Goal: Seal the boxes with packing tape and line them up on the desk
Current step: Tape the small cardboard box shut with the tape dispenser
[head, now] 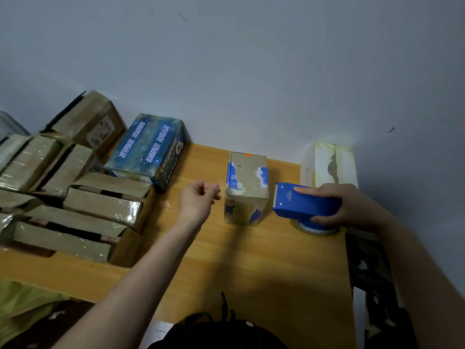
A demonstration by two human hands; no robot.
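A small brown cardboard box [246,187] with blue and white patches stands upright near the back of the wooden desk [251,260], glossy tape over its top. My right hand [344,205] grips a blue tape dispenser [302,205] just right of that box; the tape roll rests on the desk. My left hand [200,197] hovers just left of the box with fingers loosely curled, holding nothing. A blue starry box [148,149] lies further left by the wall.
Several brown taped cardboard boxes [75,192] are piled over the desk's left part. A pale tissue box [329,165] stands at the back right corner against the wall. A dark bag [216,331] sits below the desk's front edge. Yellow-green fabric [22,303] lies at lower left.
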